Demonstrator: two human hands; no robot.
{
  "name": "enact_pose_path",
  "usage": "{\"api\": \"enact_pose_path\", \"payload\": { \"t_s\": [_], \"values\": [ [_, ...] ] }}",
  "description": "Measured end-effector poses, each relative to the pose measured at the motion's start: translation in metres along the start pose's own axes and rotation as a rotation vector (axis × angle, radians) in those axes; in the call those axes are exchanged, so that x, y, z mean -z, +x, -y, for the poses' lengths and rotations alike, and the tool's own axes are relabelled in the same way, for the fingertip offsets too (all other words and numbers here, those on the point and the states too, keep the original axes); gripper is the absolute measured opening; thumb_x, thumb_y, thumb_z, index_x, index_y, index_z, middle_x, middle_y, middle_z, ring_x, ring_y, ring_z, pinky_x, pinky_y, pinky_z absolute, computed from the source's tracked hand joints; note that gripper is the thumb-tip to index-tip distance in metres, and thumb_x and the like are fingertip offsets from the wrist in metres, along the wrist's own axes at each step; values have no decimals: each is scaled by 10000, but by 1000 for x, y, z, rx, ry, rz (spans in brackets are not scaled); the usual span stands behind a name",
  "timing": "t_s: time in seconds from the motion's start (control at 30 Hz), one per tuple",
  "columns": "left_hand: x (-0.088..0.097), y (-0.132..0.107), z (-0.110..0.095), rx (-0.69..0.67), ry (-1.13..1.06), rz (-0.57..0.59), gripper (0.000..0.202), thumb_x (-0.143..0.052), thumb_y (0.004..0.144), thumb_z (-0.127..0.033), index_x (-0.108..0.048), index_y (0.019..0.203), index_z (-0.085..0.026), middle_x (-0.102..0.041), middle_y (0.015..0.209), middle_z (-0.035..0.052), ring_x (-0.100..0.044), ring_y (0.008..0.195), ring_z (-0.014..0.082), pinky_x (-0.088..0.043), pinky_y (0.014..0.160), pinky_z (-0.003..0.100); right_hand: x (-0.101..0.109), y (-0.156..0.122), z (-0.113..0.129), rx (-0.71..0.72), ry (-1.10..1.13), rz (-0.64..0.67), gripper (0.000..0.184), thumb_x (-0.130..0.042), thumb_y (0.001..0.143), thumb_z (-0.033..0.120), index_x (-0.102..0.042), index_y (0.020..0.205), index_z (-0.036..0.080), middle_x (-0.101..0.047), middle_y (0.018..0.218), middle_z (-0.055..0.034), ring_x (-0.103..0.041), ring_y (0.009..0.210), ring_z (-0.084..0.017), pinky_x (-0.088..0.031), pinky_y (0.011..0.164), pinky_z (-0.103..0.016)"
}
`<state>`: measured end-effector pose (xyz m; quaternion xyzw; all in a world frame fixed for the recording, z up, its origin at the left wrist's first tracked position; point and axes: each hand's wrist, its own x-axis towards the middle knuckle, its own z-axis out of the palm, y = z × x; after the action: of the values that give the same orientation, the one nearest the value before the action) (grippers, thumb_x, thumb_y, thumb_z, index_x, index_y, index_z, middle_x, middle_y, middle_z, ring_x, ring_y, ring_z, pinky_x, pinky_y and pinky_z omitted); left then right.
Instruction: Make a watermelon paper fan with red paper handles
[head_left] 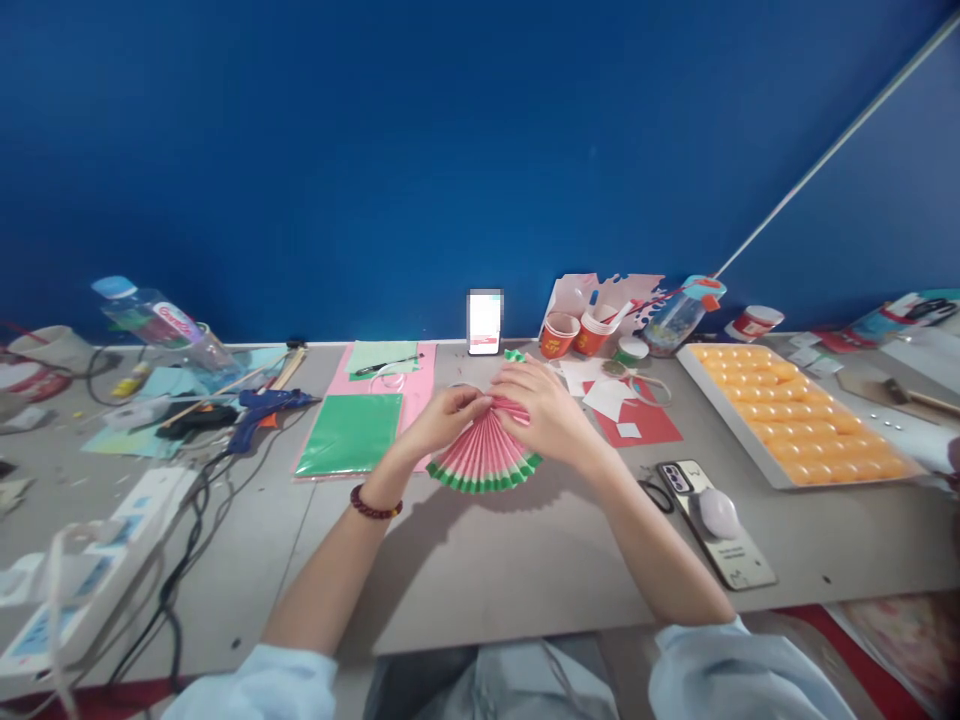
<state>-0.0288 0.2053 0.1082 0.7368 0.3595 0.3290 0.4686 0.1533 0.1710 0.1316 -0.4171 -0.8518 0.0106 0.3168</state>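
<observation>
A pleated paper fan (484, 455), pink with a white band and a green edge, is spread out between my hands above the grey table. My left hand (452, 415) pinches it near the point where the folds gather. Over its upper right side lies my right hand (536, 405), with the fingers bent around the pleats. A bit of green pleated edge shows above the right fingers. The folds beneath my right hand are hidden.
Left stand a blue glue gun (270, 415), a green paper pack (352, 435) and a power strip (90, 570). A lit phone (484, 322) leans on the blue wall. Right are paper cups (559, 337), red paper (645, 425), another phone (739, 560) and a tray of orange balls (772, 465).
</observation>
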Motion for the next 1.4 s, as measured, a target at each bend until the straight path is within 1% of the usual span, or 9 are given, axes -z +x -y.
{"api": "enact_pose_path", "payload": {
  "t_s": [0.23,0.4,0.5,0.57,0.63,0.73,1.0,1.2,1.4],
  "values": [
    [0,1,2,-39,12,41,355,-501,854,-431,-559,625,-166,-445,586,-21,-419,577,124,-342,557,237,4,0,-1,12,35,71,204,-471,833,144,-651,903,212,-692,941,-42,-608,974,-198,-281,1099,-517],
    [-2,1,2,16,-67,52,390,-476,855,-479,-595,656,-164,-449,594,-10,-432,564,126,-368,512,227,1,0,2,-8,-24,91,253,-444,804,91,-652,898,201,-702,884,-43,-625,871,-195,-286,1102,-511],
    [-2,0,0,61,-158,93,381,-479,854,-482,-636,724,-161,-534,674,24,-491,607,137,-412,525,230,-1,0,3,-17,-57,69,261,-440,803,85,-656,907,189,-703,876,-54,-629,846,-199,-314,1090,-492],
    [-1,-1,-1,65,-201,136,306,-542,830,-445,-664,801,-166,-600,767,48,-547,708,159,-456,631,254,-2,0,3,-22,-56,57,248,-447,809,95,-657,899,194,-704,879,-49,-630,835,-198,-323,1082,-489],
    [-1,-2,-2,80,-239,175,251,-607,796,-399,-673,885,-174,-635,850,61,-575,813,184,-463,743,286,-3,0,2,-25,-50,52,238,-455,816,103,-659,885,203,-705,876,-42,-631,836,-194,-325,1078,-483],
    [0,-2,0,117,-270,191,258,-639,770,-374,-675,931,-176,-651,903,71,-583,878,208,-452,801,313,-2,0,-1,-22,-34,64,254,-448,827,100,-666,891,214,-707,883,-36,-629,859,-189,-333,1067,-476],
    [1,0,2,122,-276,162,222,-610,779,-355,-690,894,-183,-671,908,79,-592,883,224,-463,780,321,9,-1,2,-2,21,144,305,-458,817,119,-652,1024,231,-701,925,-33,-614,912,-197,-338,1049,-507],
    [1,-2,3,125,-268,166,181,-616,770,-335,-679,820,-172,-668,854,63,-604,871,220,-461,794,325,10,-2,3,-3,25,174,303,-464,801,109,-648,1012,225,-704,930,-24,-611,913,-191,-325,1059,-496],
    [2,-2,0,133,-276,203,213,-586,801,-349,-679,912,-193,-675,929,65,-603,884,208,-444,803,306,12,-4,4,-11,35,193,356,-463,787,117,-624,1083,232,-693,1010,-22,-597,978,-192,-293,1086,-493]
  ]
}}
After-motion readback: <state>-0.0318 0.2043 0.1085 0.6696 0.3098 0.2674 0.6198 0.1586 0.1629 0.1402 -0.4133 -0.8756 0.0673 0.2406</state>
